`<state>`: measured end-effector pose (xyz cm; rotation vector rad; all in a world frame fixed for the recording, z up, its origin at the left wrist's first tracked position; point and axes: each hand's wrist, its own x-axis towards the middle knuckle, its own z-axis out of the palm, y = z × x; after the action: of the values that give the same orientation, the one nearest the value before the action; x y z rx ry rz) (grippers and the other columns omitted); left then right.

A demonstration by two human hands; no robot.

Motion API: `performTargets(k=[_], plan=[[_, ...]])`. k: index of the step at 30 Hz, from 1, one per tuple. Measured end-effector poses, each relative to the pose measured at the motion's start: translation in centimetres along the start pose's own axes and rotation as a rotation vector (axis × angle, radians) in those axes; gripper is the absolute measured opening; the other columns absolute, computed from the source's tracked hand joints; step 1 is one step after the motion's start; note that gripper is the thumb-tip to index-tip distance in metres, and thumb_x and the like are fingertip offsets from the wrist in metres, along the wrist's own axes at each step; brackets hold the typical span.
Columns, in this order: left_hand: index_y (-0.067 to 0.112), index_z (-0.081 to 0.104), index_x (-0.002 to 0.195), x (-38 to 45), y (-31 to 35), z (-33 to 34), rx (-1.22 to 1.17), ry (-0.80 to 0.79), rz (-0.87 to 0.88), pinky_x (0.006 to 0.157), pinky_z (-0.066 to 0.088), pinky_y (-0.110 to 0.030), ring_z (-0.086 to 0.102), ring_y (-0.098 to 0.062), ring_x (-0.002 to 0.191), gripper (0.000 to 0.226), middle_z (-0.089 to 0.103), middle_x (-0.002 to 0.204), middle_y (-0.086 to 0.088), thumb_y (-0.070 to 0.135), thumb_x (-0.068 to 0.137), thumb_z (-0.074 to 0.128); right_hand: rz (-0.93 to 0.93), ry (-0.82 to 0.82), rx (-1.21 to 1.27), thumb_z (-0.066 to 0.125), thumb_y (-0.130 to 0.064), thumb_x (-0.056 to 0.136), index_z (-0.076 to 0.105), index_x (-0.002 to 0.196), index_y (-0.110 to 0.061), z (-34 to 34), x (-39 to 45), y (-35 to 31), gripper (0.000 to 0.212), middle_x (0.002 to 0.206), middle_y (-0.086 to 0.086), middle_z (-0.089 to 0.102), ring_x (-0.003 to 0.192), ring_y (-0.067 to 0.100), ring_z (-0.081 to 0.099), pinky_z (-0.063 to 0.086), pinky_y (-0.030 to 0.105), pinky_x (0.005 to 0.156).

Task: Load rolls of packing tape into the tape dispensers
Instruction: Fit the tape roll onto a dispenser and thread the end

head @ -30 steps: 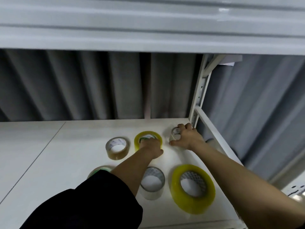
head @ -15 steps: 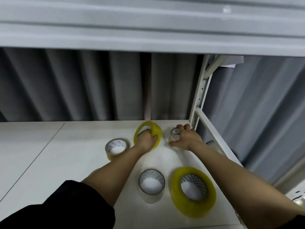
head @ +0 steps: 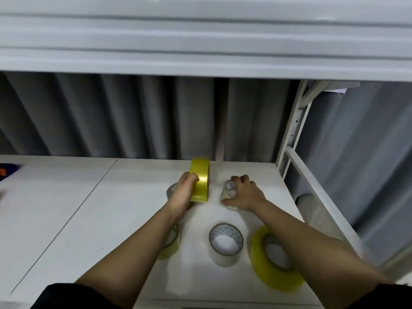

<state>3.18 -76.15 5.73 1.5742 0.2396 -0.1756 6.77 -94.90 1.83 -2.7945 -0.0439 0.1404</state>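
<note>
My left hand point(head: 183, 192) grips a yellow tape roll point(head: 200, 179) and holds it on edge, lifted above the white shelf point(head: 93, 208). My right hand point(head: 244, 194) curls round a small clear tape roll point(head: 229, 190) that rests on the shelf. Nearer to me lie a clear roll point(head: 225, 244) and a large yellow roll point(head: 273, 264), both flat. Two more rolls are partly hidden: a brownish roll point(head: 171, 190) behind my left hand and a pale yellow roll point(head: 171, 246) under my left forearm. No dispenser is clearly in view.
A dark and orange object point(head: 7, 171) shows at the far left edge of the shelf. A white upright post point(head: 292, 130) and rail bound the shelf on the right. Grey curtain hangs behind, and another shelf runs overhead.
My left hand has lifted the yellow roll off the shelf and turned it from flat to standing on edge. My right hand stays on the small clear roll.
</note>
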Motion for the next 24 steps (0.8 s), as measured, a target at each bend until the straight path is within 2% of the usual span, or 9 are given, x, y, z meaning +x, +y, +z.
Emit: performTargets(k=[2,5,11,14,16,18,21,23,24], plan=[[0.031,0.062,0.074,0.3,-0.6,-0.5,-0.044,0.048,-0.041,0.089,0.052,-0.047,0.062,-0.034,0.097,0.032,0.060,0.106,-0.020,0.052,0.052,0.052,-0.012,-0.005,-0.021,0.070,-0.053,0.076,0.030,0.144,-0.022,0.7,0.0,-0.5,0.085,0.141,0.009,0.032,0.125,0.032,0.038,0.040,0.038,0.097],[0.037,0.064,0.069,0.3,-0.7,-0.9,-0.106,0.033,-0.100,0.091,0.050,-0.051,0.060,-0.037,0.106,0.030,0.059,0.116,-0.022,0.054,0.048,0.051,-0.005,-0.003,-0.089,0.069,-0.056,0.075,0.029,0.144,-0.023,1.5,0.1,-1.2,0.086,0.141,0.008,0.033,0.125,0.031,0.038,0.040,0.037,0.096],[0.038,0.062,0.069,-0.6,0.0,-0.9,-0.092,0.047,-0.103,0.093,0.050,-0.052,0.057,-0.037,0.106,0.032,0.054,0.117,-0.021,0.055,0.046,0.049,0.032,0.001,-0.127,0.065,-0.063,0.075,0.025,0.146,-0.023,2.5,0.6,-2.0,0.091,0.141,0.007,0.032,0.125,0.029,0.038,0.039,0.036,0.097],[0.033,0.061,0.078,-1.0,0.2,-0.9,-0.079,0.030,-0.095,0.093,0.051,-0.052,0.057,-0.036,0.106,0.040,0.054,0.117,-0.020,0.056,0.047,0.049,0.038,-0.015,-0.164,0.063,-0.064,0.076,0.023,0.147,-0.022,3.2,0.9,-2.2,0.092,0.143,0.007,0.031,0.126,0.028,0.038,0.039,0.036,0.097],[0.029,0.058,0.081,-1.9,0.8,-0.9,-0.063,0.021,-0.079,0.092,0.051,-0.048,0.057,-0.035,0.105,0.035,0.055,0.114,-0.019,0.053,0.056,0.050,0.045,-0.023,-0.171,0.061,-0.065,0.077,0.020,0.148,-0.022,3.7,1.0,-2.2,0.093,0.145,0.007,0.030,0.127,0.028,0.037,0.038,0.036,0.099],[0.026,0.053,0.082,-2.2,1.1,-0.7,-0.061,0.001,-0.042,0.085,0.049,-0.041,0.055,-0.032,0.098,0.018,0.052,0.105,-0.017,0.043,0.075,0.048,0.052,-0.041,-0.186,0.056,-0.068,0.079,0.014,0.151,-0.022,3.9,1.2,-2.1,0.095,0.150,0.006,0.025,0.132,0.029,0.033,0.035,0.037,0.102],[0.025,0.048,0.080,-2.1,1.1,-0.6,-0.067,-0.020,-0.006,0.080,0.041,-0.038,0.048,-0.026,0.091,0.012,0.046,0.095,-0.012,0.037,0.080,0.046,0.088,-0.084,-0.153,0.050,-0.073,0.079,0.000,0.153,-0.023,3.8,1.0,-2.2,0.103,0.160,0.002,0.008,0.144,0.031,0.016,0.023,0.044,0.111],[0.024,0.047,0.077,-1.9,0.9,-0.5,-0.067,-0.010,0.004,0.081,0.040,-0.038,0.047,-0.025,0.091,0.013,0.045,0.089,-0.009,0.028,0.089,0.045,0.109,-0.012,-0.107,0.049,-0.070,0.082,-0.001,0.153,-0.022,3.2,0.5,-2.4,0.099,0.162,0.001,0.004,0.147,0.029,0.008,0.017,0.047,0.114],[0.024,0.047,0.076,-1.9,0.8,-0.5,-0.069,-0.013,0.008,0.084,0.042,-0.039,0.047,-0.026,0.091,0.015,0.045,0.086,-0.007,0.026,0.091,0.044,0.107,0.087,-0.063,0.051,-0.063,0.085,0.006,0.153,-0.020,2.7,0.1,-2.6,0.091,0.160,0.003,0.011,0.146,0.028,0.013,0.020,0.046,0.113]])
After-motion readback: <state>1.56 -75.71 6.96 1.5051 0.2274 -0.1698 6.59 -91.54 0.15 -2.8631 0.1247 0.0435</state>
